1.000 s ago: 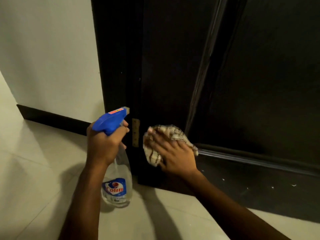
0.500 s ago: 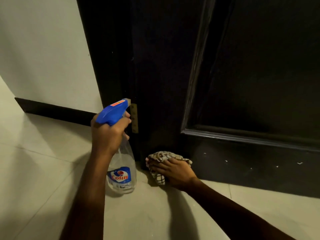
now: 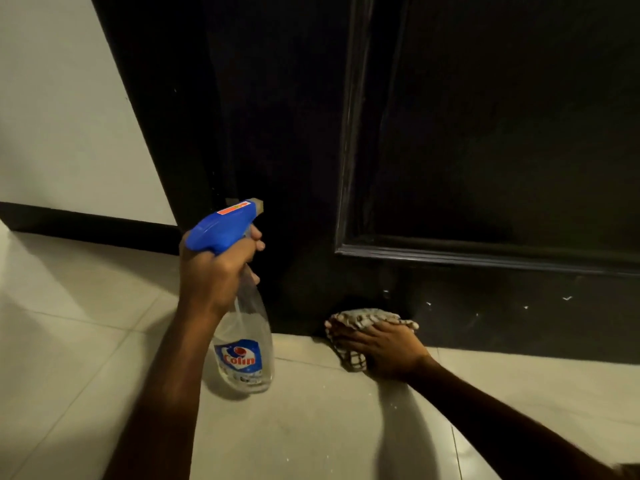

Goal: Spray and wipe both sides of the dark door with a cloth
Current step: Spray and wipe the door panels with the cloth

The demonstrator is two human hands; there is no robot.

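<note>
Dark wood fills most of my view: the door [image 3: 485, 133] stands in front of me, its raised panel moulding ending low down, and below that a flat bottom rail with a few pale specks on it. My right hand [image 3: 384, 351] lies flat over a checked cloth [image 3: 367, 320], palm pressing it against the bottom rail right where the door meets the tiled floor [image 3: 104, 341]; the fingers are spread over the cloth, not curled around it, so it is pinned under my palm and not gripped. My left hand [image 3: 214, 271] has its grip closed around the neck of a clear spray bottle [image 3: 242, 327] with a blue trigger head, nozzle pointing at the door's hinge-side edge, the bottle hanging just above the floor. I cannot tell whether my finger is squeezing the trigger.

I judge the step in hand to be wiping the lowest strip of this face. The specks to the right of the cloth look unwiped, so the next move calls for sliding the cloth rightward along the rail with steady pressure, perhaps after a fresh spray there. The other face of the door is not in view, so I cannot say whether it is done.
</note>
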